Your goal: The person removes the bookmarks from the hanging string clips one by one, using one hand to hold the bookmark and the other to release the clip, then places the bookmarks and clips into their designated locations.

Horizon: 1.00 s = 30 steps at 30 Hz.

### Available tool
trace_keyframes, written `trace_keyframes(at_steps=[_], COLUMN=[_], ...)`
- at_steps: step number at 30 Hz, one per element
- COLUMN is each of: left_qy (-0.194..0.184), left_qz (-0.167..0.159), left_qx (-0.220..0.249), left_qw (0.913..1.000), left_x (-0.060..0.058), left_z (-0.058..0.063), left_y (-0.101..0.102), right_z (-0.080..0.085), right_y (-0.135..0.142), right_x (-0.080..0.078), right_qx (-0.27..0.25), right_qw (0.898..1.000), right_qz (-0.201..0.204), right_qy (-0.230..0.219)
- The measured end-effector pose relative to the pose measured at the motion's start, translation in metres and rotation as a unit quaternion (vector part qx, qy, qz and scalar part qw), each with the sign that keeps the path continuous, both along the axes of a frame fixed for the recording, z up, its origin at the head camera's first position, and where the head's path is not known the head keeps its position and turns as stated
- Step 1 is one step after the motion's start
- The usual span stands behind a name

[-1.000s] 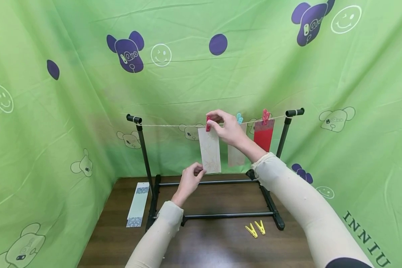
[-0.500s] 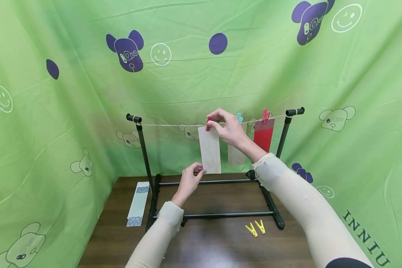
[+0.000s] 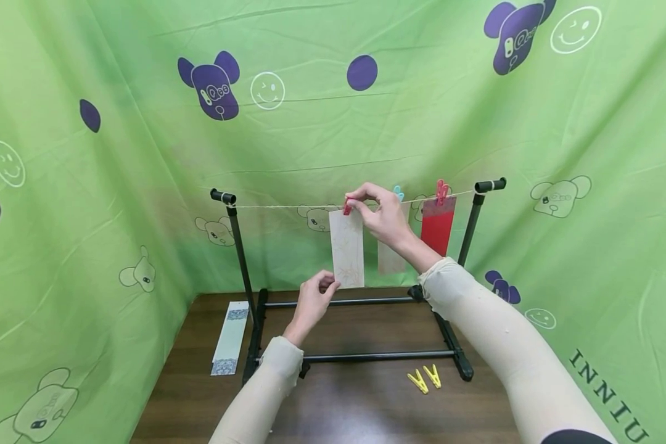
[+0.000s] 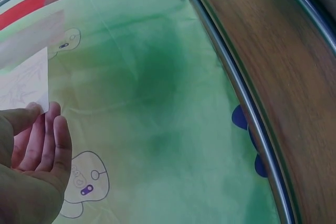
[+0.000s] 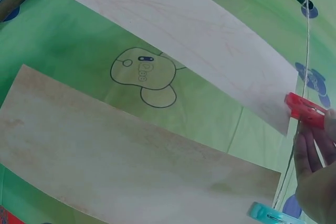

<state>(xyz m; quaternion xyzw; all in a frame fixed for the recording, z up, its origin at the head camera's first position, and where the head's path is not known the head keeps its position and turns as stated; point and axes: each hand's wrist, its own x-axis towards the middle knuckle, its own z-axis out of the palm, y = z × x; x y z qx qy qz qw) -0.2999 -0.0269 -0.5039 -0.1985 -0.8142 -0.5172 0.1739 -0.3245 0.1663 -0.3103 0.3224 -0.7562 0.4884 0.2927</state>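
A string (image 3: 288,206) runs between the two posts of a black rack (image 3: 238,246). A cream paper strip (image 3: 346,250) hangs from it under a red clip (image 3: 346,207). My right hand (image 3: 353,201) pinches that clip at the string; the right wrist view shows the red clip (image 5: 307,111) against my fingertips (image 5: 310,153). My left hand (image 3: 330,283) pinches the strip's lower left corner, and the left wrist view shows the hand (image 4: 39,116) on the cream strip (image 4: 23,82). A tan strip (image 3: 390,262) under a teal clip (image 3: 398,195) hangs just right of it.
A red strip (image 3: 437,225) hangs under a pink clip (image 3: 440,191) near the right post. On the brown table (image 3: 366,407) lie a blue-and-white strip (image 3: 230,337) left of the rack and two yellow clips (image 3: 424,378) at front right. Green printed cloth surrounds everything.
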Motion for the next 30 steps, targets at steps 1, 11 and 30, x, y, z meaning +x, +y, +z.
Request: trace_keyframes(at_steps=[1, 11, 30], left_qy=[0.001, 0.004, 0.005], left_qz=[0.000, 0.010, 0.016], left_qx=[0.002, -0.002, 0.007], left_qw=[1.0000, 0.9999, 0.9998], left_x=[0.000, 0.002, 0.010], left_z=[0.000, -0.002, -0.003], left_y=[0.000, -0.003, -0.012], right_z=[0.000, 0.011, 0.001], right_y=[-0.001, -0.008, -0.003], right_x=[0.000, 0.020, 0.015], right_qx=[-0.004, -0.026, -0.062], right_qw=[1.000, 0.998, 0.993], right_qz=[0.002, -0.013, 0.013], right_qy=[0.009, 0.050, 0.101])
